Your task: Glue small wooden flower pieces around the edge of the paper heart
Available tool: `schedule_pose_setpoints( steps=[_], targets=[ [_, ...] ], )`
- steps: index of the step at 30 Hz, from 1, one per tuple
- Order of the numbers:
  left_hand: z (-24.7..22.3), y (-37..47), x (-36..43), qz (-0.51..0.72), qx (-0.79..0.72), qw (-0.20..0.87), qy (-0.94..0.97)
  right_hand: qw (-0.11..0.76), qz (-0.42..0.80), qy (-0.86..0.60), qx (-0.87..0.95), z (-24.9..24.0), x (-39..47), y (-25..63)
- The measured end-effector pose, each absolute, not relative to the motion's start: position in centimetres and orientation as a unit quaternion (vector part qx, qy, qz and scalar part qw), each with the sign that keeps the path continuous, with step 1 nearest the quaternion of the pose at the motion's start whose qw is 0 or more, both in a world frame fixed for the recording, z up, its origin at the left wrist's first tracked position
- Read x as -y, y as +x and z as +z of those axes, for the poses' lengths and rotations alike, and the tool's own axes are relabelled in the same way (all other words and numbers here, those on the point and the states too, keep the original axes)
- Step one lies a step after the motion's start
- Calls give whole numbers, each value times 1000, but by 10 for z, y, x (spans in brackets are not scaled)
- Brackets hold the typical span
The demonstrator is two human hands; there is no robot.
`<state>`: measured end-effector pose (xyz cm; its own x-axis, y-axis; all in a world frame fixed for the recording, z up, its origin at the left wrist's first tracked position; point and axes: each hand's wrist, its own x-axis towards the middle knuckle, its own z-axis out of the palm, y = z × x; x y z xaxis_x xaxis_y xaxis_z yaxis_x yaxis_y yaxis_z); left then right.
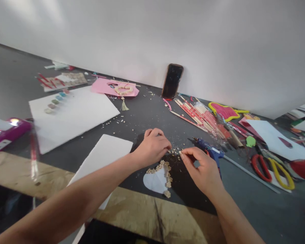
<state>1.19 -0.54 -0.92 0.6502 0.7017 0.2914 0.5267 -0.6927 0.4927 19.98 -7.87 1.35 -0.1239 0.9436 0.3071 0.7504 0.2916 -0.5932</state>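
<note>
My right hand (pixel 204 169) pinches a small pale piece (pixel 180 153) between thumb and forefinger. Across from it, my left hand (pixel 152 146) is closed, its fingertips down at a scatter of small beige bits (pixel 176 150); what they hold, if anything, is hidden. Just below both hands lies a white paper heart (pixel 155 181), edged along its top and right side with small beige clusters (pixel 168 178). A blue hot glue gun (pixel 213 152) with a long glue stick (pixel 249 173) lies beside my right hand, partly hidden by it.
White sheets (pixel 73 112) lie left. A phone (pixel 173 81) leans on the wall. Behind are a pink card (pixel 101 87) and a beaded heart with tassel (pixel 124 90). Wrapped sticks (pixel 193 113), red-yellow scissors (pixel 261 168) and a light-blue card (pixel 277 139) lie right; a purple device (pixel 12 135) is far left.
</note>
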Motion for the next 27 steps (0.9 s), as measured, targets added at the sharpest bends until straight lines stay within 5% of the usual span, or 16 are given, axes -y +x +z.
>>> schedule_pose_setpoints(
  steps=[18, 27],
  targets=[
    [-11, 12, 6, 229, -359, 177, 887, 278, 96, -606, 739, 17, 77, 208],
    [4, -2, -7, 343, -474, 369, 722, -1, 28, -672, 740, 18, 74, 227]
  ],
)
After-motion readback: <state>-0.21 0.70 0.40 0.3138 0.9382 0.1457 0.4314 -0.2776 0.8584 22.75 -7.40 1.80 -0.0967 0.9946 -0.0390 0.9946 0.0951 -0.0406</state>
